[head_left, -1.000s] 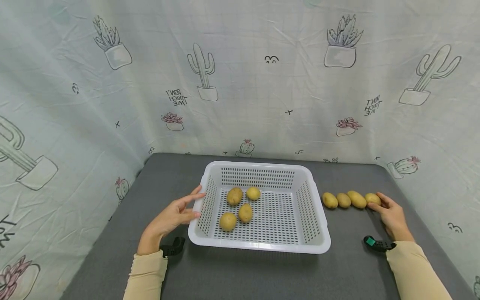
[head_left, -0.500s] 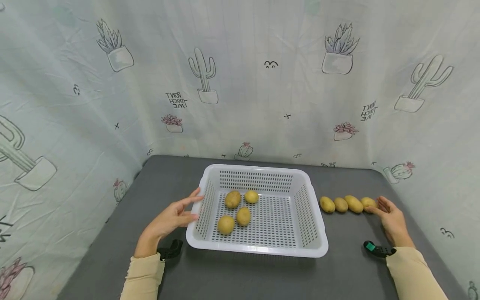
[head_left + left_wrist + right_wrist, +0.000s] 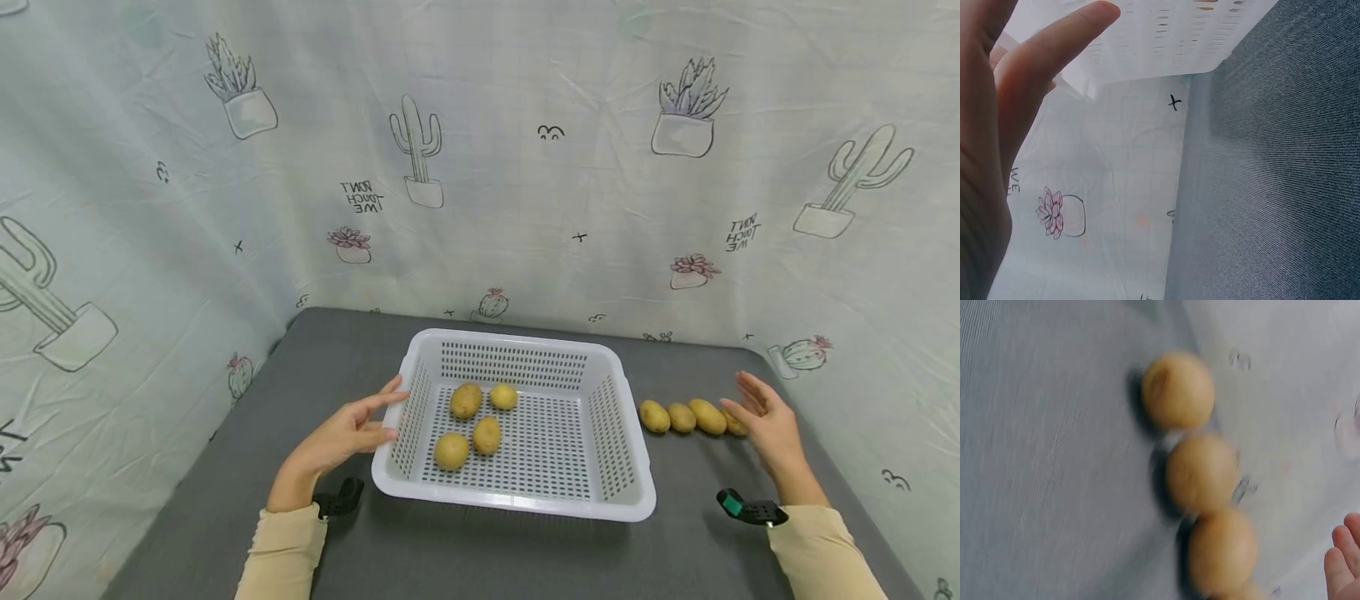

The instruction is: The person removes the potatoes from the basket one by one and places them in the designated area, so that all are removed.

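Note:
A white perforated plastic basket (image 3: 517, 502) holds several potatoes (image 3: 452, 451) in its left half. At its left side is my left hand (image 3: 337, 437), fingertips on the rim and thumb along the outer wall; the left wrist view shows the thumb (image 3: 1060, 47) stretched straight against the basket (image 3: 1172, 37). To the right of the basket, several potatoes (image 3: 706, 417) lie in a row touching one another. My right hand (image 3: 772, 429) hovers over the right end of that row with fingers extended and nothing in them, partly covering the last potato (image 3: 735, 423). Its fingertips (image 3: 1344, 550) show apart from the potatoes (image 3: 1177, 390) in the right wrist view.
Everything stands on a grey cloth-covered table (image 3: 495, 558). A pale curtain (image 3: 487, 167) printed with cacti hangs behind and along both sides. Each wrist wears a black camera strap (image 3: 750, 508).
My right hand has lifted off the rightmost potato and risen slightly, its fingers spreading away. The left hand stays at the basket's rim. The head view has shifted a little.

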`<control>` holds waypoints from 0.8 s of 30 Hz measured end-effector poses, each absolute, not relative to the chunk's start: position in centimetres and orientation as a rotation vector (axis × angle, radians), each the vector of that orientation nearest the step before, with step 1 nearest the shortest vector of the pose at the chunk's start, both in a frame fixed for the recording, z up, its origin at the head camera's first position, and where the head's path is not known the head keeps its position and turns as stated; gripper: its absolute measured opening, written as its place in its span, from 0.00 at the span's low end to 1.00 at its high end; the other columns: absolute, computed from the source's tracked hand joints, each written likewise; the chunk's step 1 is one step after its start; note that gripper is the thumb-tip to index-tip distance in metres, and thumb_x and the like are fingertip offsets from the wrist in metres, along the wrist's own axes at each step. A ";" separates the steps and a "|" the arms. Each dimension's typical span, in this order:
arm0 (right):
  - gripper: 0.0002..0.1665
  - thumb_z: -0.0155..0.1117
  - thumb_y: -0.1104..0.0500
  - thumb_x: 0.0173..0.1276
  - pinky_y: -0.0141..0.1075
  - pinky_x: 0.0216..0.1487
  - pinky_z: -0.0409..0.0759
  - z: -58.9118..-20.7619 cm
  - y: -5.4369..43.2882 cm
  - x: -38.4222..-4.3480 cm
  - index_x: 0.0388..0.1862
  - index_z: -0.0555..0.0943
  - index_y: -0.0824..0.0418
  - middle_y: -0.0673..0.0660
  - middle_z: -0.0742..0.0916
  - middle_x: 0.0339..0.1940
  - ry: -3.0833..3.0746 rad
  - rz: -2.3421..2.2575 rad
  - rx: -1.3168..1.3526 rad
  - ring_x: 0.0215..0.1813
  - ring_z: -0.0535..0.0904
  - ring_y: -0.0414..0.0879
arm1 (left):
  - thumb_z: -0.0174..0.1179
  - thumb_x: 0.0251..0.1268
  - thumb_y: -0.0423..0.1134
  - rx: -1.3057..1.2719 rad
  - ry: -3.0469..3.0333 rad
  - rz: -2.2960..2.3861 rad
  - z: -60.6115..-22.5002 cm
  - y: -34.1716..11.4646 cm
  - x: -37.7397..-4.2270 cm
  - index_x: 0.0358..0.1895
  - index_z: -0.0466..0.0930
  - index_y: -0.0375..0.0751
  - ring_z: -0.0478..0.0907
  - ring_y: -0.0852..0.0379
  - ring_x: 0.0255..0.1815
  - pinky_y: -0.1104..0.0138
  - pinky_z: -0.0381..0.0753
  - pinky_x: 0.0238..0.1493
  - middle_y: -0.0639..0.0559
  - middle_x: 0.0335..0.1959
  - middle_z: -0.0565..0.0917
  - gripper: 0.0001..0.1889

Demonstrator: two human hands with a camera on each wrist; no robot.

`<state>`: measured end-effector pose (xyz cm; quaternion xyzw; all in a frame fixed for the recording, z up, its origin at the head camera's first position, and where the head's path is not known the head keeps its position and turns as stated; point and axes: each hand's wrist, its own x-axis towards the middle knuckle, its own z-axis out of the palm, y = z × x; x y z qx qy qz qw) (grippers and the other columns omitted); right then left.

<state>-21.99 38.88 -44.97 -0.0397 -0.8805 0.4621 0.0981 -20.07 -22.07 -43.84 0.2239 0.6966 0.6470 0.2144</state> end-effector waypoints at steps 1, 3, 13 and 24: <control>0.41 0.57 0.49 0.71 0.10 0.52 0.63 -44.6 38.4 -22.0 0.77 0.52 0.54 0.56 0.60 0.76 -2.605 1.371 -0.077 0.75 0.56 0.39 | 0.54 0.68 0.30 0.622 1.938 1.794 -43.8 -22.1 -20.1 0.73 0.49 0.31 0.79 0.49 0.54 0.64 0.80 0.47 0.50 0.78 0.32 0.34; 0.40 0.57 0.52 0.71 0.11 0.51 0.64 -43.9 37.4 -22.1 0.76 0.53 0.54 0.56 0.62 0.76 -2.594 1.393 0.007 0.73 0.59 0.36 | 0.54 0.68 0.30 0.615 1.955 1.784 -43.7 -22.0 -20.1 0.73 0.50 0.31 0.79 0.49 0.53 0.65 0.80 0.46 0.50 0.78 0.33 0.34; 0.35 0.59 0.62 0.69 0.16 0.55 0.67 -39.9 31.9 -22.6 0.73 0.59 0.64 0.52 0.71 0.69 -2.457 1.565 0.356 0.64 0.66 0.29 | 0.55 0.68 0.32 0.570 1.966 1.781 -43.3 -21.9 -19.9 0.73 0.51 0.33 0.73 0.38 0.60 0.65 0.80 0.48 0.52 0.78 0.33 0.34; 0.33 0.58 0.67 0.68 0.20 0.58 0.68 -37.1 26.6 -24.1 0.70 0.60 0.70 0.55 0.73 0.67 -2.276 1.855 0.565 0.64 0.69 0.33 | 0.55 0.68 0.32 0.576 1.963 1.781 -43.5 -22.0 -20.0 0.74 0.50 0.33 0.72 0.35 0.60 0.64 0.79 0.48 0.53 0.78 0.33 0.34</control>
